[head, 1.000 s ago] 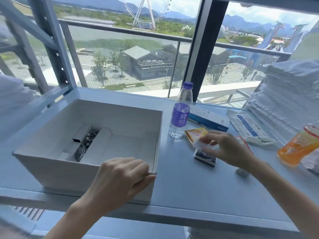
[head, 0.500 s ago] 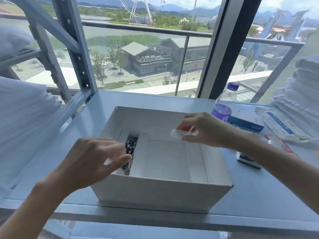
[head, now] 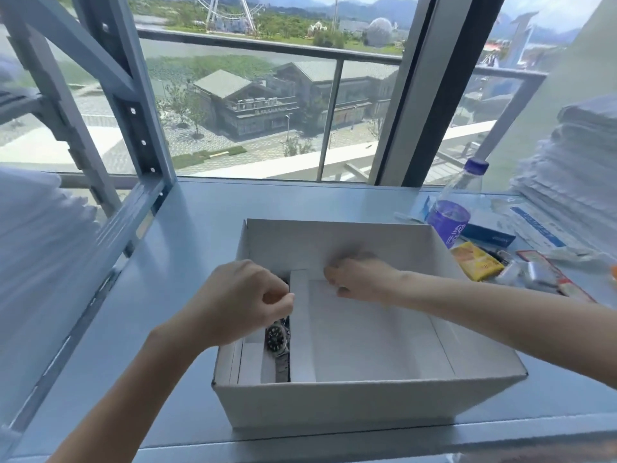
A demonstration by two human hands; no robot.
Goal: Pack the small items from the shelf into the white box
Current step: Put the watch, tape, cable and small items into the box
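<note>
The open white box stands on the grey-blue shelf in front of me. A white divider splits off a narrow left slot, and a dark-faced wristwatch lies in it. My left hand hovers over that slot with curled fingers, thumb against forefinger beside the divider; nothing shows in it. My right hand is down inside the wide compartment near the back wall, blurred, fingers curled under. The small white item it carried is hidden.
To the right of the box lie a purple-labelled water bottle, a blue carton, a yellow packet and small wrapped items. Folded white cloths are stacked far right. A shelf post rises at left.
My right hand lifted a small white item from the shelf, carried it left over the box and has dropped into the wide compartment. My left hand left the box's front rim for the divider.
</note>
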